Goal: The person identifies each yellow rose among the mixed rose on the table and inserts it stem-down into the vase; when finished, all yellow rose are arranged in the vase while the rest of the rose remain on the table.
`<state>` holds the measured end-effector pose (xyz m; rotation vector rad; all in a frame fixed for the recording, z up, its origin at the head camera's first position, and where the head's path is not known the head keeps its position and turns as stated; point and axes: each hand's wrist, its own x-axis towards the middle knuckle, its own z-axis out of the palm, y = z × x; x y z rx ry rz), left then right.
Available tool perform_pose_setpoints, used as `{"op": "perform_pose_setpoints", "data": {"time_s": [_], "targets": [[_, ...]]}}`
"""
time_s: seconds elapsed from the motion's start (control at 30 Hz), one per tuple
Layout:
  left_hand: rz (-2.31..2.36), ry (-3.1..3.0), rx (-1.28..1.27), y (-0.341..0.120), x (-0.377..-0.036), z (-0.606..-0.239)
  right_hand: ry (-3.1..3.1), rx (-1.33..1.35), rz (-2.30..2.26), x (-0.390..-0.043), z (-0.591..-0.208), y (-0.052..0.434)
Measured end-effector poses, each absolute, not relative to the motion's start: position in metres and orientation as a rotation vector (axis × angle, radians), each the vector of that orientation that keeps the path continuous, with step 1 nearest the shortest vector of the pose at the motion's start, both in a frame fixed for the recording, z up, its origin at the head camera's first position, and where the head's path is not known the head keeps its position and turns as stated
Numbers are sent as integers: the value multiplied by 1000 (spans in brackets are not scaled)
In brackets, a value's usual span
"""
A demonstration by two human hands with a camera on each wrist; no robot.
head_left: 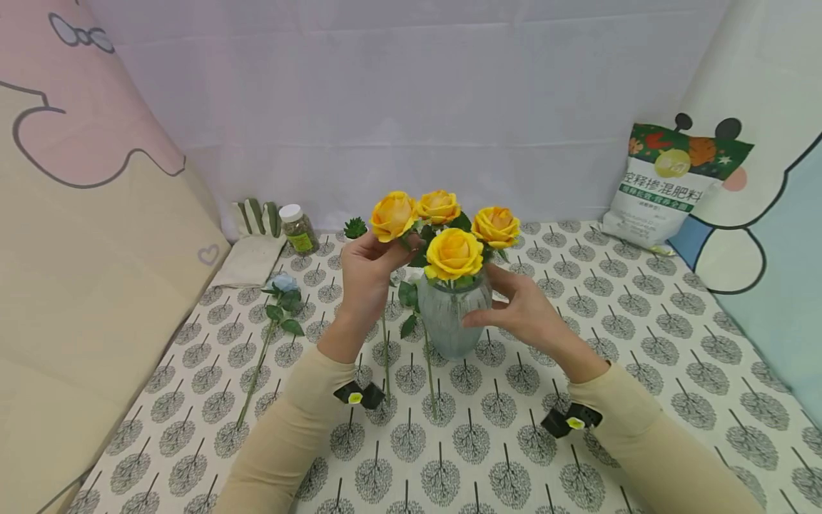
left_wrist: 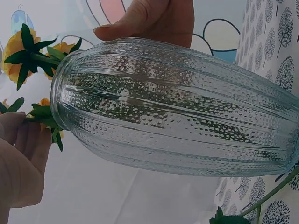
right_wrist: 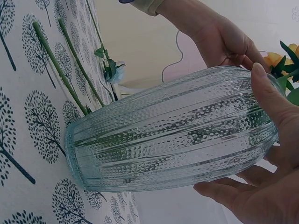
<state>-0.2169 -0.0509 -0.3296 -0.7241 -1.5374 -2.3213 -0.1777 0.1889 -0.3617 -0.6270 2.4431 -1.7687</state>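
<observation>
The ribbed glass vase (head_left: pixel 452 321) stands on the tree-print desk (head_left: pixel 642 335) with yellow roses (head_left: pixel 454 254) at its mouth. The left hand (head_left: pixel 368 275) pinches one yellow rose (head_left: pixel 393 215) just under its bloom, left of the vase, its long stem hanging down outside the glass. The right hand (head_left: pixel 523 303) cups the vase's right side, thumb and fingers curled against the wall (a light grip, it seems). To do this well, I'd judge, steady the vase and guide the stem tip over the rim without jostling the seated blooms. A pale blue rose (head_left: pixel 280 285) lies further left of the vase.
</observation>
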Motion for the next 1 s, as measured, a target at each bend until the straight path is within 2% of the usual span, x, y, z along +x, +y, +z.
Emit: {"op": "perform_pose_setpoints", "data": {"time_s": [0.43,1.0], "targets": [[-2274,-1713,-566,-49,-218,-334,2424,-584,-1761,-177,-360,187],[-2358,-1894,-619,-51,-220,-334,2388,-636,-1792,-177,-360,187]]}}
